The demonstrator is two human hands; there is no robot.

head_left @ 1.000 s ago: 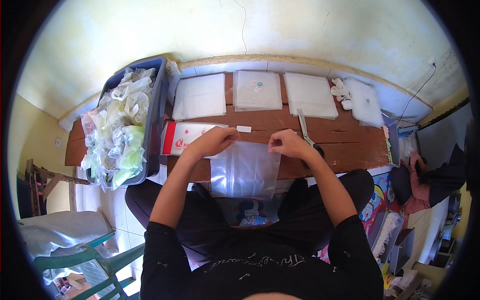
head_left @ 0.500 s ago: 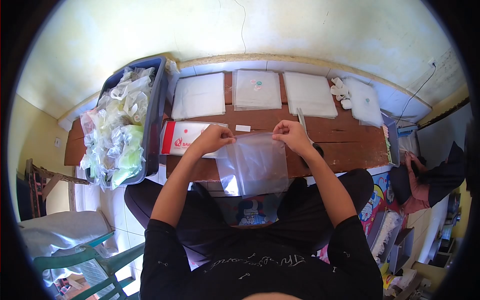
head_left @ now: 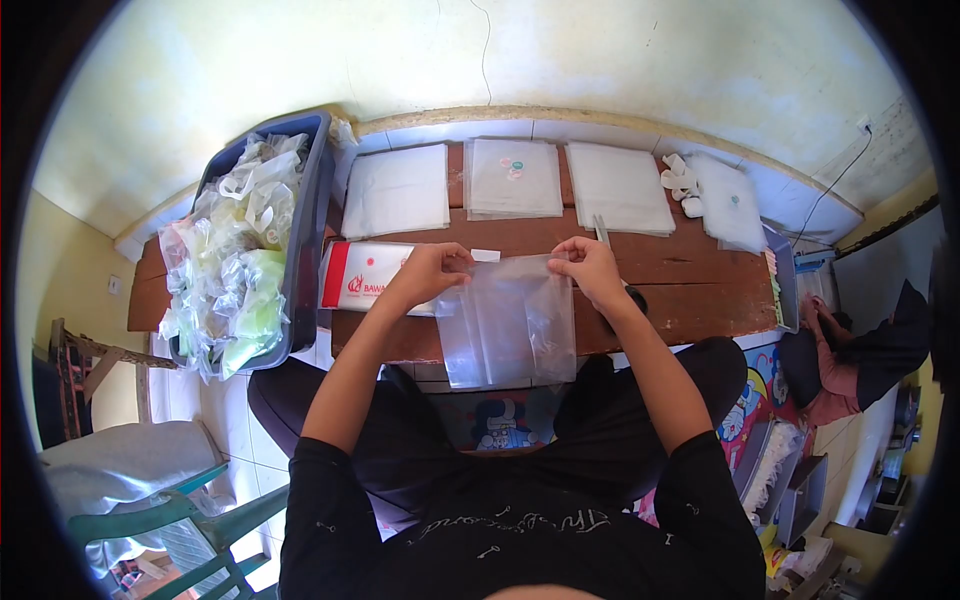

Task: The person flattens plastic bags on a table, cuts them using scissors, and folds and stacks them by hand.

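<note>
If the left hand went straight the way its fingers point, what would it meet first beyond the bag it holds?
Probably the right hand, across the top of the clear bag; the white slip seems to lie lower, though depth is unclear.

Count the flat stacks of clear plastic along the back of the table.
4: the leftmost stack, nearest the bin; the second stack, beside it; the third stack, beyond the scissors; and the rightmost stack, at the row's end.
</note>
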